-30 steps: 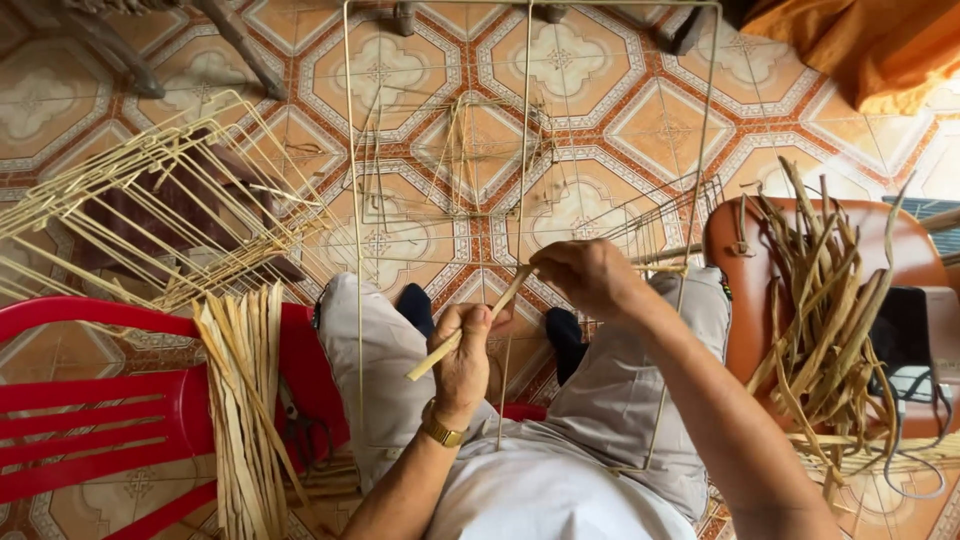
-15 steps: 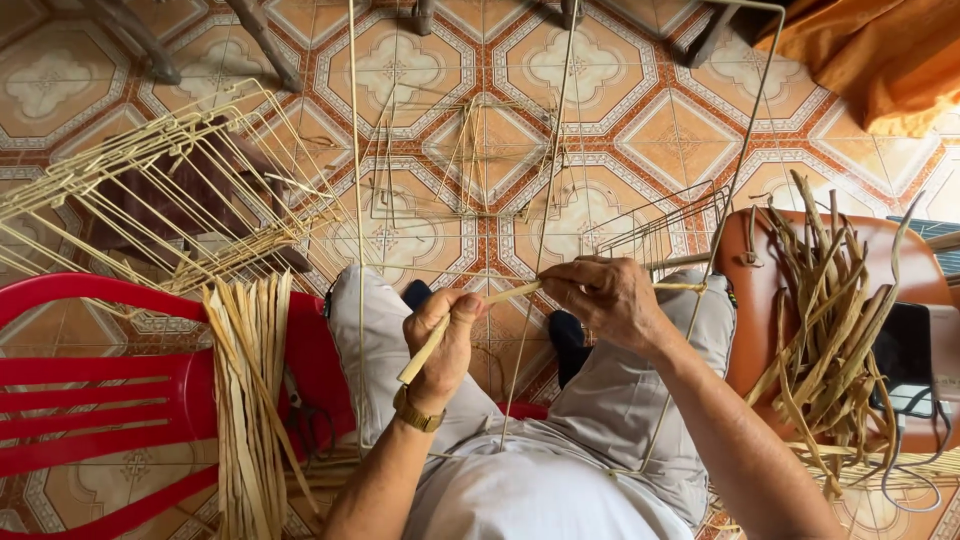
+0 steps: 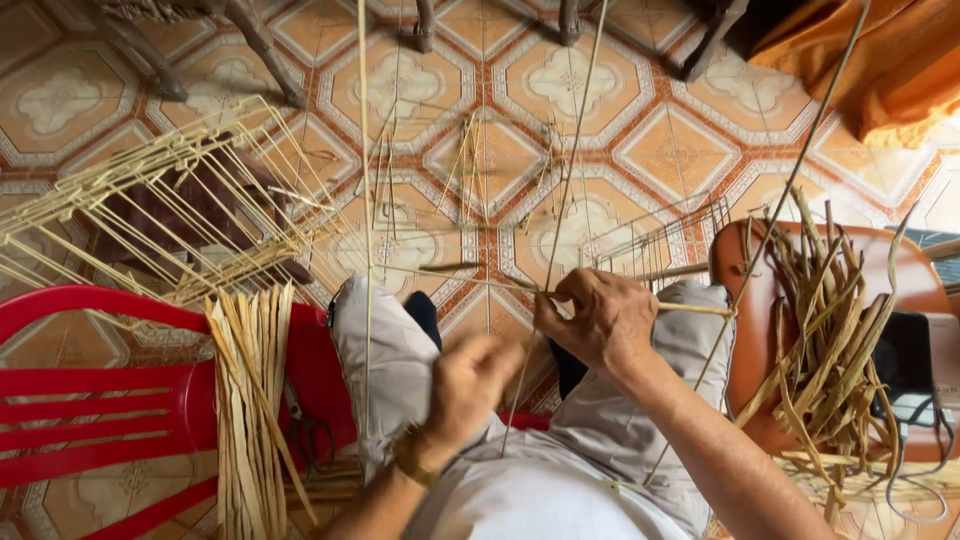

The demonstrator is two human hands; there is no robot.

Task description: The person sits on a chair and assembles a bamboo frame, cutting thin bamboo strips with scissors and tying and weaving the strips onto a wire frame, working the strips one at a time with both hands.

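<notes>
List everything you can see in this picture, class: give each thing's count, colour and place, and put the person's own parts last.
Flat pale straw-coloured bamboo strips: one bundle, on the red plastic chair, left.
Woven pale bamboo frame: one, on the floor, upper left.
Thin upright bamboo slats: several, pale, centre.
Darker olive-brown strips: one pile, on the orange-brown round seat, right.
Patterned orange floor tiles: many, throughout.
Orange cloth: one, top right.
Left hand: blurred, above the lap; grip unclear.
Right hand: pinching a thin horizontal slat.
</notes>
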